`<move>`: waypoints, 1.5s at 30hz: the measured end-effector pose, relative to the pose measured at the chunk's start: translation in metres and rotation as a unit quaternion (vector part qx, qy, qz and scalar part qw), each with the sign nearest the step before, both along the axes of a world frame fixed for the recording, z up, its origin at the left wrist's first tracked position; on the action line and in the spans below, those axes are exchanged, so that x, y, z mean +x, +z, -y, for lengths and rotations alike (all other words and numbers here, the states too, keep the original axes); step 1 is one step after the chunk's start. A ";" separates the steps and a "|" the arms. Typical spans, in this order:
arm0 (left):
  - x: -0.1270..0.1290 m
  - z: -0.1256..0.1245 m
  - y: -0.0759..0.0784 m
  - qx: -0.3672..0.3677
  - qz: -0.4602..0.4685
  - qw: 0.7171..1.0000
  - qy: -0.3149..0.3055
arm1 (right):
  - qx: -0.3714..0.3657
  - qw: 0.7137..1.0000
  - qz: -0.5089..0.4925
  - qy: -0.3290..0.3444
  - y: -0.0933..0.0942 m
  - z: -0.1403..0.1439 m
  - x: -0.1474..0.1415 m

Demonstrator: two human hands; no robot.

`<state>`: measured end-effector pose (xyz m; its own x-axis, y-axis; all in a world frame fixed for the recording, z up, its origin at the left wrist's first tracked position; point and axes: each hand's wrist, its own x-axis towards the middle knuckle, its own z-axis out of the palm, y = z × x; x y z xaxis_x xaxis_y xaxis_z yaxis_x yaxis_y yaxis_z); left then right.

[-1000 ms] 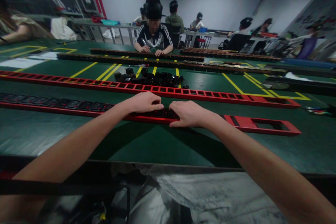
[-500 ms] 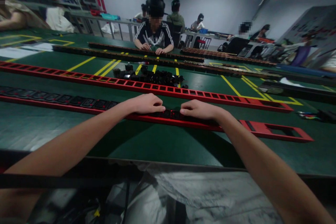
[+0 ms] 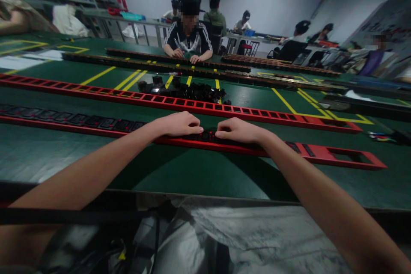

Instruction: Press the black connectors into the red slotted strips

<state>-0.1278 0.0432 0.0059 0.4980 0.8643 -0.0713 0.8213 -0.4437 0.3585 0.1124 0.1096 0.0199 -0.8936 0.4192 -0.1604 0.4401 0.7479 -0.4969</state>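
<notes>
A long green table marked with yellow lines runs across a grey workshop, and other people sit at benches on the far side. One of them, in a dark jacket with white stripes, sits straight across from me with both hands down on a dark strip.

My left hand and my right hand lie palm down, close together, on the near red rail, which runs left to right in front of me. The fingers of both are curled low over the rail, their tips almost meeting, and they press on the black socket modules seated in it between them. I cannot tell whether either hand pinches a module or only bears on it. To the left of my hands the rail is filled with black modules; to the right its openings stand bare.

A second red rail lies parallel just beyond, its slots bare along the stretch I can see. Behind it, a little left of centre, sits a loose heap of black parts. Far to the right, near the table's edge, lies a small bundle of coloured wires.
</notes>
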 end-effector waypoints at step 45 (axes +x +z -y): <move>-0.131 0.334 -0.083 0.219 -0.109 0.724 0.645 | -0.016 0.999 0.005 0.033 -0.011 -0.012 -0.033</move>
